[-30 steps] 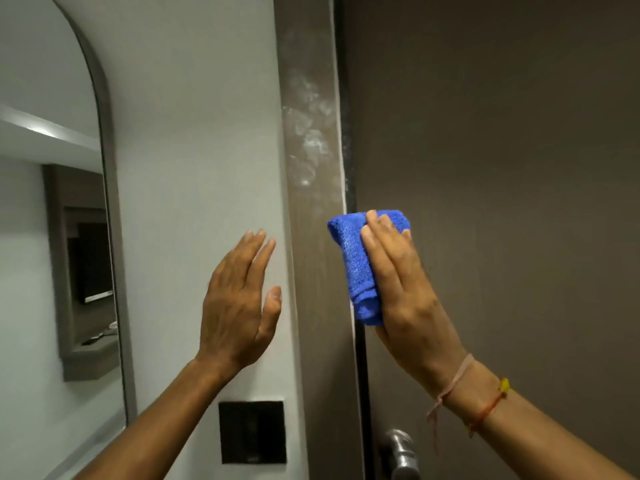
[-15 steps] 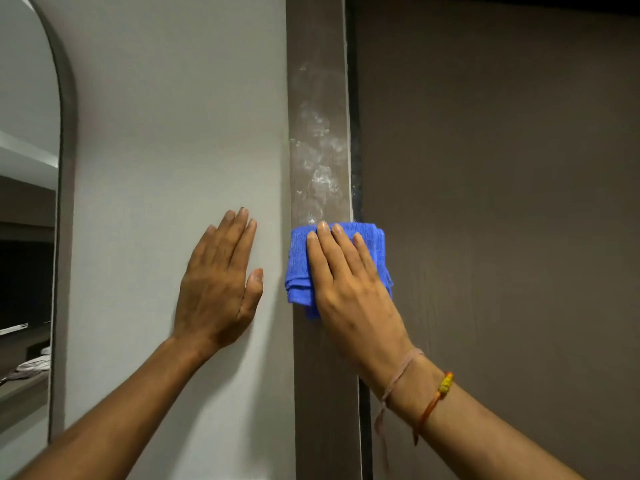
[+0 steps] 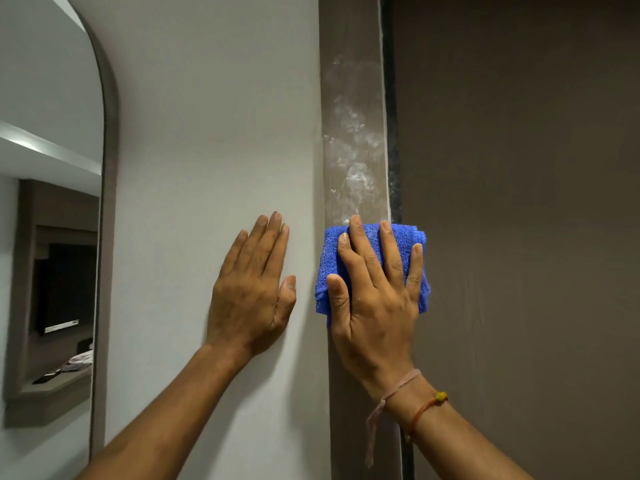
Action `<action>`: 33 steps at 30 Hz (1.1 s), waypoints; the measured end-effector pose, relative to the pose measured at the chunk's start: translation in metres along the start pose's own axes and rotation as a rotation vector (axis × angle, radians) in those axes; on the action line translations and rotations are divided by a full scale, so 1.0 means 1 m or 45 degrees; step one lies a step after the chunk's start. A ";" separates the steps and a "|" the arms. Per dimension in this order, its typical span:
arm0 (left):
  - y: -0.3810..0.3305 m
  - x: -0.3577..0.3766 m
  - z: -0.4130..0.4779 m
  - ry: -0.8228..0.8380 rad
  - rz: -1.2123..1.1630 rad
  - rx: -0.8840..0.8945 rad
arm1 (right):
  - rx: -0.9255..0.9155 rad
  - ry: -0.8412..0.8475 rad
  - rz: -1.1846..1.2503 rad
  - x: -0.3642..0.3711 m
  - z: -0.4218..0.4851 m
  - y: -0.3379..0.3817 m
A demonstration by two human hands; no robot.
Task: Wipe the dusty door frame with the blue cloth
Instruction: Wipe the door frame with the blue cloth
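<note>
The brown door frame (image 3: 353, 98) runs vertically through the middle of the view, with white dust smeared on it above the cloth. My right hand (image 3: 375, 299) lies flat with fingers spread, pressing the folded blue cloth (image 3: 327, 261) against the frame. The cloth covers the frame's full width and laps over its right edge. My left hand (image 3: 252, 292) rests flat on the white wall (image 3: 214, 133) just left of the frame, holding nothing.
A brown door (image 3: 519, 202) fills the right side, with a dark gap beside the frame. An arched mirror (image 3: 48, 237) hangs on the wall at the far left, reflecting a room with a shelf and a screen.
My right hand slid the cloth from the door edge onto the frame face and spread flat. My left hand came to rest flat on the wall.
</note>
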State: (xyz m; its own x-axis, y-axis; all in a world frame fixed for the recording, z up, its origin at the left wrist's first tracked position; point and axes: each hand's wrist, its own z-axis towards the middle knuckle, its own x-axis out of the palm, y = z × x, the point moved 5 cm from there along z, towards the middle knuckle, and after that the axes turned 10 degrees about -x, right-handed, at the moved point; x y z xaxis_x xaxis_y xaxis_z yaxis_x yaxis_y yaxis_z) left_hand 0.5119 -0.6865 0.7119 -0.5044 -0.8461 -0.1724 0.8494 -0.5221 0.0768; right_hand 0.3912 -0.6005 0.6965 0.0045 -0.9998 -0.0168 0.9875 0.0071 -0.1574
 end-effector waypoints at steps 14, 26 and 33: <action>-0.002 -0.001 0.000 -0.024 -0.017 0.019 | -0.130 0.184 -0.340 0.012 0.025 0.003; -0.001 0.001 -0.001 0.014 -0.024 0.016 | -0.202 0.221 -0.341 0.010 0.012 0.004; 0.000 0.006 0.002 0.082 0.010 -0.015 | -0.150 0.216 -0.283 0.011 0.080 -0.003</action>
State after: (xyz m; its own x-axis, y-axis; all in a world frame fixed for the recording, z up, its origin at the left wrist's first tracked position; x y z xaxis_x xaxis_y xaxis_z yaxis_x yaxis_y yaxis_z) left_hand 0.5083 -0.6913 0.7131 -0.4869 -0.8413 -0.2348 0.8553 -0.5137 0.0668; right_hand 0.4005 -0.6126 0.7754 -0.2456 -0.9603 -0.1320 0.9363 -0.1998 -0.2887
